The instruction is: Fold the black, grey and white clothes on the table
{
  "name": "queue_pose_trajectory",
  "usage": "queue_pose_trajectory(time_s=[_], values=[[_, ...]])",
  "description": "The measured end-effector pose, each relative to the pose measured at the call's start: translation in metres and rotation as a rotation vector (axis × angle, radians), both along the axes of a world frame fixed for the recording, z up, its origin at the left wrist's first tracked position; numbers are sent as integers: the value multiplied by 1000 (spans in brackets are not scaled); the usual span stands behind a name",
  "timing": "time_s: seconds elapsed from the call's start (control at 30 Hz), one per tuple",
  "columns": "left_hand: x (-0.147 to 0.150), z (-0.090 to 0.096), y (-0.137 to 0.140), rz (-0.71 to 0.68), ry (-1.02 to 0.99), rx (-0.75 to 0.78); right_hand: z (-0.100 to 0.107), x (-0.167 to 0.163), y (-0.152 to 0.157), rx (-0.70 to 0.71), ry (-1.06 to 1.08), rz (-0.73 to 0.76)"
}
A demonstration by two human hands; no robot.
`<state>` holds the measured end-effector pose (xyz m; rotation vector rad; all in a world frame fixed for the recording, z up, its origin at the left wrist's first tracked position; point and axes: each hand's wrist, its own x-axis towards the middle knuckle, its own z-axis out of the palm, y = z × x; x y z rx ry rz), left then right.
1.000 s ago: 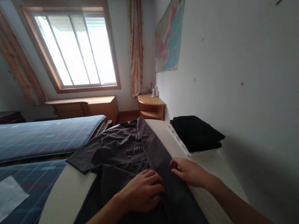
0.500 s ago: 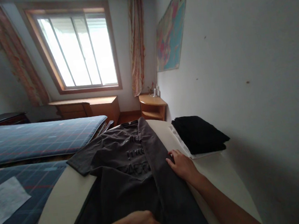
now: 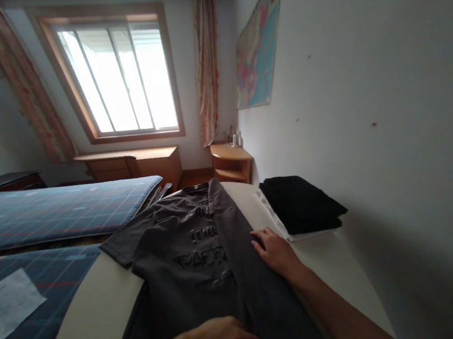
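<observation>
A dark grey short-sleeved T-shirt (image 3: 181,282) with raised black lettering lies front up, its collar toward the window. Its right side is folded inward in a long strip over part of the lettering. My right hand (image 3: 276,251) rests at the outer edge of that strip, thumb and fingers apart. Low in the view, my left hand (image 3: 224,338) is over the lower part of the shirt with its fingers curled into the cloth; the fingertips are partly hidden.
The shirt lies on a pale round-edged table (image 3: 90,297). Folded black cloth (image 3: 300,202) sits on something white to the right, by the wall. Checked mattresses (image 3: 65,213) and a sheet of paper (image 3: 10,305) are at left. A corner shelf (image 3: 231,155) stands beyond.
The shirt front has been drawn smoother, and more of its lettering shows. My left hand has shifted slightly right; the right hand stays almost in place.
</observation>
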<state>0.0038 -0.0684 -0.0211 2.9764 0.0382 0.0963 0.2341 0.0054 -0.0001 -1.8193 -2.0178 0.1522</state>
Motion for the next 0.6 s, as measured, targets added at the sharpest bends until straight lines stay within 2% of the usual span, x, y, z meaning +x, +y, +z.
queue_pose_trajectory(time_s=[0.07, 0.17, 0.27, 0.43, 0.6], values=[[0, 12, 1, 20, -19, 29, -1, -1, 0, 4, -4, -10], [2, 18, -1, 58, -13, 48, 0, 0, 2, -7, 7, -19], [6, 16, -4, 109, 13, 64, 1, 2, 3, -23, 37, 12], [14, 12, -5, 125, 113, -12, 2, 4, 5, -62, 47, 52], [47, -6, -11, 77, 180, -46, 9, 14, 1, -124, 8, 28]])
